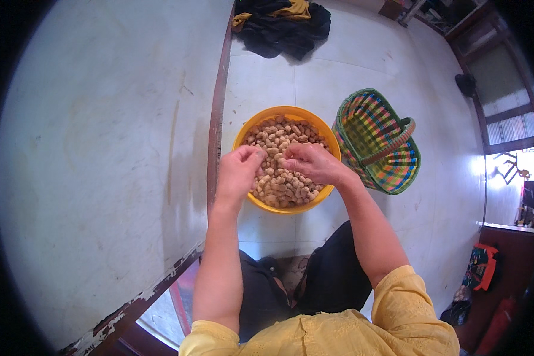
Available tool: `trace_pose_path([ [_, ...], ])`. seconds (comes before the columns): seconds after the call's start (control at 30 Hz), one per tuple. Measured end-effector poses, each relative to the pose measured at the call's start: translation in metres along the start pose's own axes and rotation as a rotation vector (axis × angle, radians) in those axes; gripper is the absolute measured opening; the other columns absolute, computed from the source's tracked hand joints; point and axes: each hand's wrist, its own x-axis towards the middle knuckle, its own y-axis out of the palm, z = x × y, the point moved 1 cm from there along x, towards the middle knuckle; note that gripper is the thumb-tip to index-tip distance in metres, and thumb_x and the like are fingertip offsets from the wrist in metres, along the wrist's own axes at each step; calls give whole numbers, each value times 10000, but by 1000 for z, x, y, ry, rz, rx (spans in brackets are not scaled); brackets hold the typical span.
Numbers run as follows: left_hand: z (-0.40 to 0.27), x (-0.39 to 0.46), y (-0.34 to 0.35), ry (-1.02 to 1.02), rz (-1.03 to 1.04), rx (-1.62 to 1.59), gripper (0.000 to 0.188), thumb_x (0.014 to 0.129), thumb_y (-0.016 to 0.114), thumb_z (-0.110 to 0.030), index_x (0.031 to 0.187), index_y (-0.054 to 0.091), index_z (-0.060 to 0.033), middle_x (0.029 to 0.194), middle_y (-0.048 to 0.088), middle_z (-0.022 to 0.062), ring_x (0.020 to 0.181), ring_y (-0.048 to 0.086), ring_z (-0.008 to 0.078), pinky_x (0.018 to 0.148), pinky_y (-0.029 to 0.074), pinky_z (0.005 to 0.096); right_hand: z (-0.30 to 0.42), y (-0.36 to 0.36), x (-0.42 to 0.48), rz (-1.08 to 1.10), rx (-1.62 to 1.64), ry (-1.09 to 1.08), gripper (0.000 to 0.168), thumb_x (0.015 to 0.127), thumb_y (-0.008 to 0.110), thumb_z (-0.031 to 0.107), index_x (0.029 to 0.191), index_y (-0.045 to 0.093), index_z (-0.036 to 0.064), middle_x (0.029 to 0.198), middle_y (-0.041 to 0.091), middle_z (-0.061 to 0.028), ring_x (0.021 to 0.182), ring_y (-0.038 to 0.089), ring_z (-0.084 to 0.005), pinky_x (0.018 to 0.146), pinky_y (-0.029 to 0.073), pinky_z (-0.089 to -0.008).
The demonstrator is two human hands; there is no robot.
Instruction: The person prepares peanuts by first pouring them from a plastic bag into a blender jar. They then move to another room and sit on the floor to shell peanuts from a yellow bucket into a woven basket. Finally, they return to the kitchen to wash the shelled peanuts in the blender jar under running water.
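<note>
A yellow-orange plastic tub [254, 201] full of unshelled peanuts [281, 189] stands on the floor before my knees. Over the left part of the tub is my left hand [242, 167], with thumb and forefinger pinched together. Whether a peanut sits in that pinch is hidden by the fingers. My right hand [310, 161] reaches in from the right, fingers bent and thumb beneath them. Its fingertips are close to the peanuts at the middle of the heap, and I cannot tell whether they grip one.
Right of the tub is a woven multicoloured basket [374, 142] with an arched handle. A dark and yellow cloth heap [285, 26] lies on the pale tiled floor [267, 80] beyond. Along the left runs a white wall [115, 133] with reddish-brown skirting [216, 124]. Wooden furniture [507, 102] lines the right.
</note>
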Motion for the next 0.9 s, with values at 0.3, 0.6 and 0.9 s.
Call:
trace_pose_path([
  [0.3,-3,-6,3,4,199,-119,266,941,537,-343,833,521,-101,585,500,-41,425,437,27,362,295,161,21,3,-1,87,887,-14,208,907,577,206,1022,568,32,791,585,-11,631,494,-54,541,382,-194],
  [0.6,-7,-10,0,48,133,-228,291,949,504,-396,886,529,-112,577,500,-42,402,430,28,344,271,162,29,10,5,36,1187,50,115,922,581,193,973,544,96,756,592,15,489,354,1,424,248,-158],
  [0.9,-13,-14,-1,188,140,-169,234,958,507,-337,892,526,-113,584,493,-44,412,414,27,356,278,166,37,11,5,-10,1303,37,136,927,582,228,867,508,131,710,585,25,474,344,0,418,247,-157],
])
